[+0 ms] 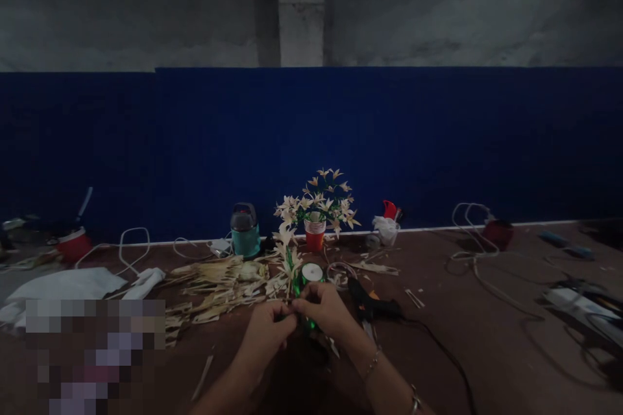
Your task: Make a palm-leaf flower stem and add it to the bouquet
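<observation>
My left hand (pixel 265 331) and my right hand (pixel 325 311) meet at the table's near middle, fingers pinched together around a green stem (pixel 295 285) that carries straw flowers (pixel 285 237) at its top. A green tape roll (pixel 312 273) with a white core sits right behind my fingers, and green tape shows between the hands. Both hands are closed on the stem. A black glue gun (pixel 370 304) lies just right of my right hand, its cord trailing toward the near edge.
A red cup of straw flowers (pixel 315 234) stands at the back middle, a teal jar (pixel 244 232) to its left. A pile of dried husks (pixel 219 285) lies on the left. White cables (pixel 474 259), another red cup (pixel 74 244) and tools are scattered about.
</observation>
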Action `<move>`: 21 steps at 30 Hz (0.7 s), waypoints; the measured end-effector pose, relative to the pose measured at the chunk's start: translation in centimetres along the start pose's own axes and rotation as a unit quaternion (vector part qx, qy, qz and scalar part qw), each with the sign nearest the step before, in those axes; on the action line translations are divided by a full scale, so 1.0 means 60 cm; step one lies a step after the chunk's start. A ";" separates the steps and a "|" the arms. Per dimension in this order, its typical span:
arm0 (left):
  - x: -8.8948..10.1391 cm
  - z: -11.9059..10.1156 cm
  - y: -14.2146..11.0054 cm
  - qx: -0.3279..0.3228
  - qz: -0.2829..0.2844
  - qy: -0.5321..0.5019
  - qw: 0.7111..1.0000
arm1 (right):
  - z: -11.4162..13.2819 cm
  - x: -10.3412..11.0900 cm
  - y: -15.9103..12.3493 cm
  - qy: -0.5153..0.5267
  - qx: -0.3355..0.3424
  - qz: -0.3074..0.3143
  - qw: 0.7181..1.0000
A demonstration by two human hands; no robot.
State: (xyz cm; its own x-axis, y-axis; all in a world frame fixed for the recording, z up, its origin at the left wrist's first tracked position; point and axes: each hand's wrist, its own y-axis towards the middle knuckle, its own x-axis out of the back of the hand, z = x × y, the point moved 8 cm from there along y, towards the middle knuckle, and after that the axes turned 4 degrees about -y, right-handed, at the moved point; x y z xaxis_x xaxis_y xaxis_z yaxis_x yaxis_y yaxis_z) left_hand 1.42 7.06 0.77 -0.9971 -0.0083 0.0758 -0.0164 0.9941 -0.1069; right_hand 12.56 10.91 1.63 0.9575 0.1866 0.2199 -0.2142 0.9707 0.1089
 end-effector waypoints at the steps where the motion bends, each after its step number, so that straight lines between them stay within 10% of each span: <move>1: -0.001 -0.001 -0.001 0.000 0.002 0.000 1.000 | 0.001 0.000 0.000 -0.007 0.004 -0.001 1.000; 11: -0.004 0.014 0.004 -0.020 -0.003 0.008 1.000 | 0.005 0.000 -0.002 0.004 -0.011 -0.003 1.000; 21: -0.019 0.001 -0.005 0.011 0.083 -0.131 0.988 | -0.020 -0.039 -0.010 0.263 -0.070 0.177 0.946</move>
State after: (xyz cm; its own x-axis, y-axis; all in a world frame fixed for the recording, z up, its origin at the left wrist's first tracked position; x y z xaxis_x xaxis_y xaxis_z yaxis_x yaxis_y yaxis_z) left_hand 2.58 6.74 0.68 -0.9710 0.1239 -0.2045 0.1502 0.9815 -0.1188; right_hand 10.69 10.09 -0.14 0.8027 0.5166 -0.2980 -0.5462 0.8374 -0.0195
